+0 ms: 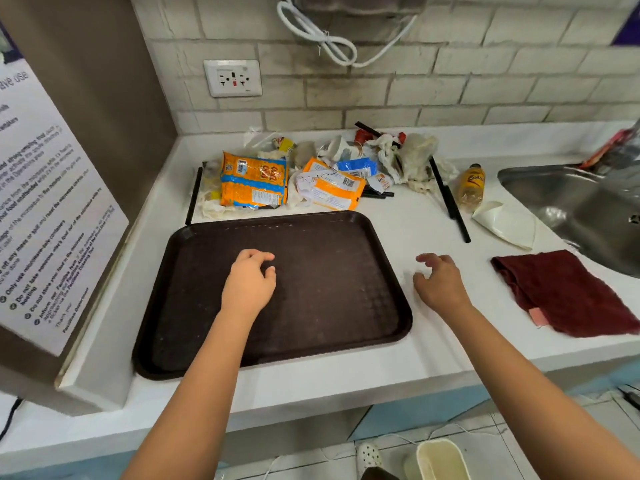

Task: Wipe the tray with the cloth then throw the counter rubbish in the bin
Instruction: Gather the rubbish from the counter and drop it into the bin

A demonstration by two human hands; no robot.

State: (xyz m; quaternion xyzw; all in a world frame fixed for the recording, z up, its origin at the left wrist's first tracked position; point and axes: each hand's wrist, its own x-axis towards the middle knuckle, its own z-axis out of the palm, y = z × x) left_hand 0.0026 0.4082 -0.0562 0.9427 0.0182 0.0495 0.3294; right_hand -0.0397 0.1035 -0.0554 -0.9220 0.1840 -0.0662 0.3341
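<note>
My left hand (250, 282) hovers empty over tray (273, 292); right hand (438, 282) loose, empty, heading 3 o'clock for cloth (568, 292). Rubbish (311, 174) at 12 waits on table (398, 362).

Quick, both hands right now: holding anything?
Left hand: open, fingers loosely curled above the tray, holding nothing.
Right hand: open, over the counter, holding nothing; cloth not picked up.

Textured matt plastic tray (311, 244); shiny steel sink (568, 202).
</note>
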